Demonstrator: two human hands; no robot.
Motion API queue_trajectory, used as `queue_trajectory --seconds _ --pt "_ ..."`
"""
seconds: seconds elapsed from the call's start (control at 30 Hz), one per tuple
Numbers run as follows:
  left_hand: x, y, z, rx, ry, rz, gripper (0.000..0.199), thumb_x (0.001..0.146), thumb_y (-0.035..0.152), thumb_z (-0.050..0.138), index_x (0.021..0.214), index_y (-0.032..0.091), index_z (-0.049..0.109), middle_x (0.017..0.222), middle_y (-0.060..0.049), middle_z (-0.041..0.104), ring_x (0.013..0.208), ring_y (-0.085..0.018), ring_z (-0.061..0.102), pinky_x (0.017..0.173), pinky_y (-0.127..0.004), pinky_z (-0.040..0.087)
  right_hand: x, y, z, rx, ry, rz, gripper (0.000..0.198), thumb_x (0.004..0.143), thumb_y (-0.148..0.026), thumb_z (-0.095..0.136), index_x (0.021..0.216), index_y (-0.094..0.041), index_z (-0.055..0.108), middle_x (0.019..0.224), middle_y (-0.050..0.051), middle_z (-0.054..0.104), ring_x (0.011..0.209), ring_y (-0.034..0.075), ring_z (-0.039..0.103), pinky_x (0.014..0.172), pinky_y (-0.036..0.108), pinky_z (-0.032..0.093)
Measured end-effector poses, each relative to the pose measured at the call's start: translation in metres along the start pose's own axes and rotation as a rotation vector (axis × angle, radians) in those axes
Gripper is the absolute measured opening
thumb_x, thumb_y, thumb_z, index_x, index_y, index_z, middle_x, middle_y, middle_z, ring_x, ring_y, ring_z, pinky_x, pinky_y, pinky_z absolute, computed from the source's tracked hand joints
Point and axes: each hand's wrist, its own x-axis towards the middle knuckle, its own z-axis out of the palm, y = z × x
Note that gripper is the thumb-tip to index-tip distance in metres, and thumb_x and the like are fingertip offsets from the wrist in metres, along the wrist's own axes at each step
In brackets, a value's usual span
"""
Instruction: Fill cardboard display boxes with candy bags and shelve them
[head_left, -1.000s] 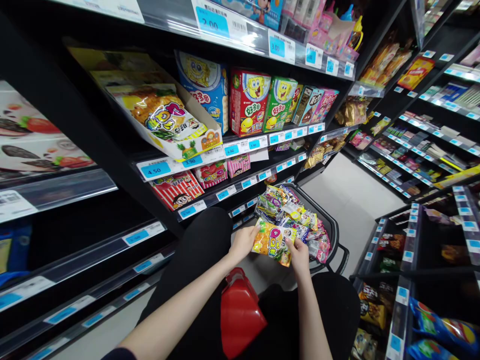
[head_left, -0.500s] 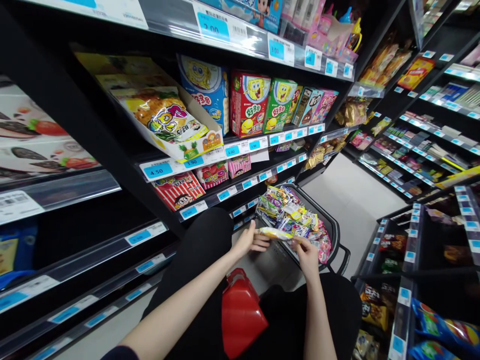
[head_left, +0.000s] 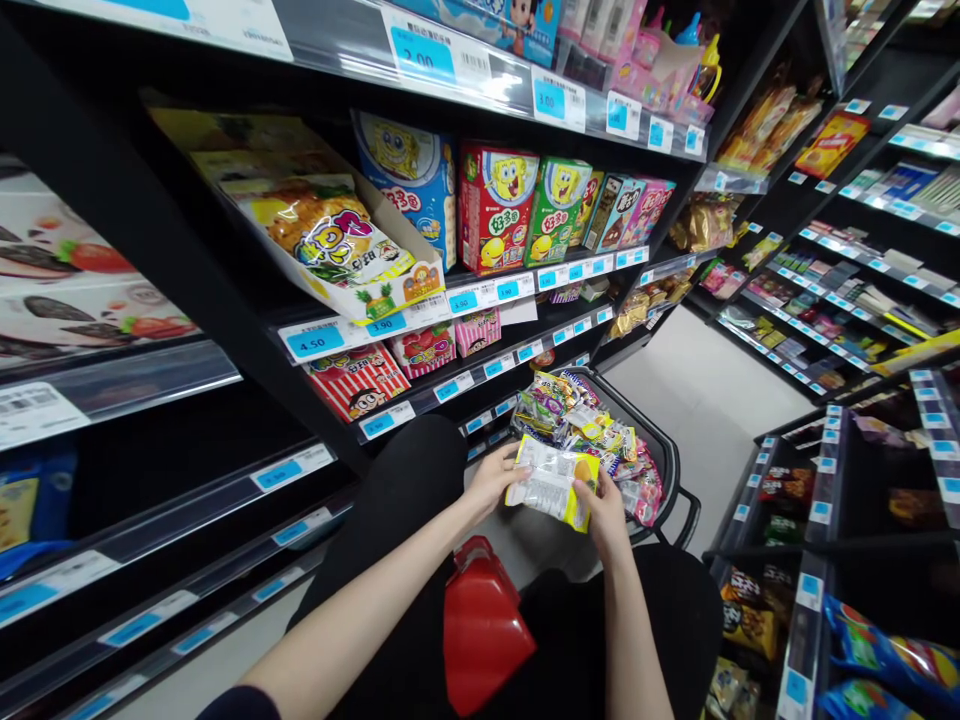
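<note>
Between my two hands is a yellow and white snack bag [head_left: 553, 484], its pale printed side turned up toward me. My left hand [head_left: 493, 480] grips its left edge, thumb on top. At the right edge, my right hand [head_left: 602, 508] pinches the bag with the thumb over the front. Just beyond the bag stands a dark shopping basket [head_left: 669, 450] heaped with small colourful candy packets [head_left: 544, 405]. The snack bag hides part of the basket's near side.
Left and ahead, a shelf holds an open carton of yellow snack bags [head_left: 337, 240] and a red box [head_left: 497, 205] with a cartoon figure. A red plastic object [head_left: 484, 630] sits between my knees. Lower racks with packets [head_left: 750, 625] stand at the right; pale floor [head_left: 694, 390] lies beyond the basket.
The snack bag has been tilted from nearly edge-on to showing its broad printed side. Both hands still hold it, with my right hand turned slightly.
</note>
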Motion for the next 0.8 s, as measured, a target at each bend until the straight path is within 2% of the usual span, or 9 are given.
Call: queue_trajectory --seconds 0.1,0.23,0.3,0.37,0.43,0.5,0.6,0.7,0.8 --pt "0.001 -0.002 0.000 0.040 -0.033 -0.013 0.048 0.049 0.028 0.088 0.087 0.008 0.068 0.073 -0.010 0.075 0.068 -0.023 0.069 0.068 -0.031 0.052 0.003 0.007 -0.005 -0.017 -0.050 0.056 0.042 0.071 -0.044 0.075 0.098 -0.013 0.067 0.089 0.008 0.074 0.079 0.022 0.071 0.071 0.038 0.057" --pt "-0.002 -0.005 0.003 0.088 -0.052 -0.001 0.044 0.046 0.027 0.088 0.082 0.009 0.068 0.075 -0.009 0.074 0.068 -0.023 0.068 0.068 -0.031 0.051 0.001 0.004 -0.008 -0.063 -0.068 0.067 0.033 0.077 -0.040 0.072 0.096 -0.014 0.066 0.086 0.003 0.072 0.074 0.017 0.069 0.071 0.035 0.056" --pt "-0.004 -0.006 0.005 0.110 -0.053 0.017 0.048 0.045 0.026 0.089 0.085 0.010 0.068 0.077 -0.007 0.074 0.069 -0.022 0.067 0.068 -0.031 0.050 -0.001 0.001 -0.003 -0.093 -0.055 0.057 0.036 0.073 -0.040 0.075 0.096 -0.014 0.066 0.086 0.003 0.072 0.075 0.018 0.069 0.072 0.036 0.055" --pt "-0.005 -0.008 0.005 0.136 -0.034 0.047 0.051 0.043 0.023 0.089 0.087 0.011 0.066 0.080 -0.006 0.073 0.071 -0.021 0.066 0.068 -0.029 0.049 -0.003 0.000 0.006 -0.134 -0.005 0.035 0.045 0.062 -0.038 0.081 0.097 -0.015 0.064 0.088 0.004 0.073 0.078 0.020 0.068 0.073 0.035 0.054" --pt "-0.004 -0.011 0.005 0.161 0.003 0.084 0.052 0.042 0.020 0.089 0.088 0.012 0.065 0.082 -0.005 0.073 0.072 -0.019 0.065 0.068 -0.027 0.048 -0.005 0.000 0.015 -0.190 0.085 0.012 0.054 0.053 -0.035 0.084 0.098 -0.016 0.062 0.089 0.004 0.072 0.080 0.022 0.067 0.075 0.035 0.052" --pt "-0.002 -0.013 0.004 0.181 0.043 0.118 0.053 0.041 0.018 0.089 0.088 0.013 0.064 0.083 -0.003 0.072 0.073 -0.018 0.064 0.068 -0.025 0.047 -0.007 0.000 0.023 -0.248 0.180 -0.007 0.056 0.051 -0.034 0.084 0.099 -0.016 0.060 0.089 0.005 0.071 0.083 0.023 0.065 0.077 0.034 0.049" --pt "-0.001 -0.014 0.003 0.194 0.076 0.140 0.047 0.046 0.020 0.088 0.086 0.013 0.065 0.082 -0.003 0.072 0.073 -0.018 0.063 0.068 -0.025 0.046 -0.009 0.001 0.027 -0.295 0.228 -0.028 0.048 0.057 -0.033 0.083 0.097 -0.015 0.062 0.090 0.004 0.070 0.084 0.022 0.063 0.079 0.035 0.047" --pt "-0.001 -0.013 0.003 0.184 0.067 0.123 0.038 0.055 0.029 0.084 0.083 0.011 0.067 0.078 -0.004 0.072 0.070 -0.019 0.064 0.068 -0.026 0.047 -0.007 0.005 0.024 -0.276 0.185 -0.041 0.035 0.068 -0.029 0.079 0.096 -0.015 0.064 0.087 0.001 0.068 0.080 0.018 0.064 0.079 0.036 0.049" --pt "0.000 -0.013 0.002 0.164 0.048 0.091 0.036 0.058 0.035 0.083 0.080 0.011 0.069 0.072 -0.004 0.072 0.067 -0.019 0.064 0.067 -0.027 0.047 -0.001 0.012 0.018 -0.219 0.148 -0.037 0.023 0.079 -0.028 0.072 0.096 -0.014 0.064 0.087 0.000 0.068 0.078 0.016 0.064 0.077 0.036 0.051"
